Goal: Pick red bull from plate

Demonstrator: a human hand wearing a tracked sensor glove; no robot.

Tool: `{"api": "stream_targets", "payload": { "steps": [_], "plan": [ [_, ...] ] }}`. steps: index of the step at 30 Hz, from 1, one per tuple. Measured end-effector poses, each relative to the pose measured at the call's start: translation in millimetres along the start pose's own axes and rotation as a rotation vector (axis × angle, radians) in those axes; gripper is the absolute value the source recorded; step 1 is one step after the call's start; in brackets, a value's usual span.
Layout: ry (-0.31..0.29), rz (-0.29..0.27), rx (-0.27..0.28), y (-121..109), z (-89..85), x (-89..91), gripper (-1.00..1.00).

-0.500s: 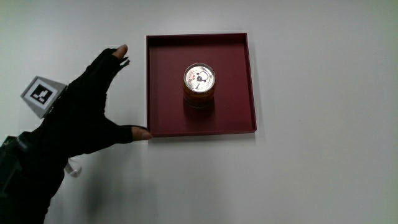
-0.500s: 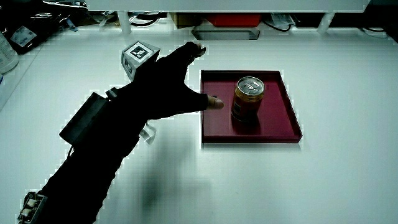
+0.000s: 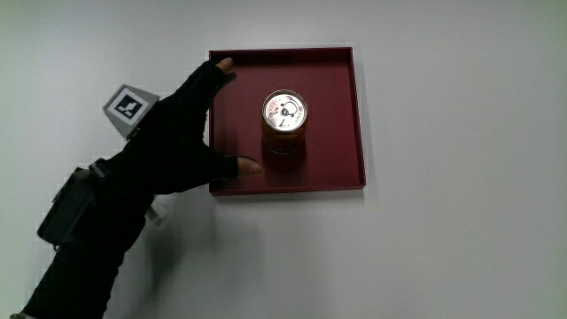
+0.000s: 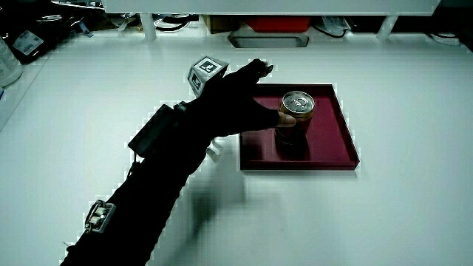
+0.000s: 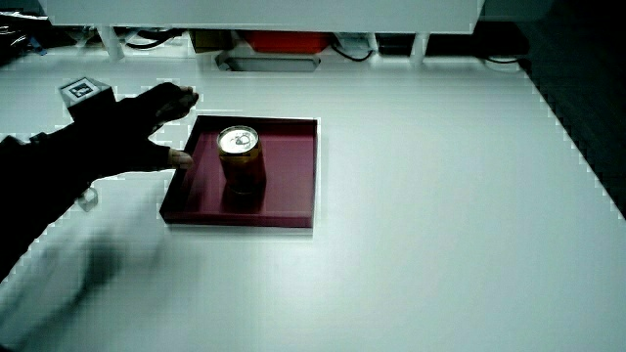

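Spread, empty, the hand (image 3: 173,142) hovers beside 1 can (image 3: 284,120) on a plate (image 3: 337,168), white table (image 3: 461,221).

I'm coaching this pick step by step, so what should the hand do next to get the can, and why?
Probably slide a little farther over the plate and close around the can. The hand is spread open at the plate's edge, thumb tip near the can's base but apparently not touching it in the main view, and the can stands upright, ungrasped.
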Motion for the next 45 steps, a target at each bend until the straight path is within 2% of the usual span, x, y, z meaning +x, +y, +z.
{"api": "stream_targets", "payload": {
  "steps": [2, 4, 5, 8, 12, 13, 17, 18, 19, 23, 24, 25, 27, 34, 37, 41, 42, 45],
  "plan": [
    [-0.035, -0.029, -0.009, 8.0, -6.9, -5.9, 0.00],
    [-0.052, -0.019, -0.017, 12.5, -13.4, -9.2, 0.00],
    [-0.040, -0.026, -0.014, 15.6, -15.7, -13.1, 0.00],
    [-0.037, 0.014, -0.010, 19.1, -20.5, -13.6, 0.00],
    [-0.046, -0.008, -0.007, 26.0, -25.2, -20.2, 0.00],
    [-0.035, 0.007, -0.005, 26.4, -26.0, -20.0, 0.00],
    [-0.030, -0.014, 0.006, 28.5, -27.7, -21.8, 0.00],
    [-0.042, -0.019, 0.009, 28.5, -28.0, -21.3, 0.00],
    [-0.022, -0.013, 0.015, 29.1, -27.3, -22.6, 0.00],
    [-0.036, -0.025, 0.030, 29.3, -27.7, -21.2, 0.00],
    [-0.004, -0.018, 0.040, 29.8, -27.2, -21.9, 0.00],
    [-0.016, -0.017, 0.043, 30.2, -27.6, -21.9, 0.00],
    [-0.015, -0.007, 0.040, 31.2, -28.7, -20.6, 0.09],
    [0.018, -0.002, 0.126, 28.9, -27.4, -18.7, 0.39],
    [0.028, 0.009, 0.133, 29.0, -28.5, -14.4, 0.52],
    [0.049, -0.003, 0.158, 28.6, -30.4, -13.9, 0.70],
    [0.061, -0.024, 0.172, 28.4, -31.0, -14.5, 0.74],
    [0.068, -0.017, 0.191, 25.9, -33.1, -11.9, 0.87]
  ]
}}
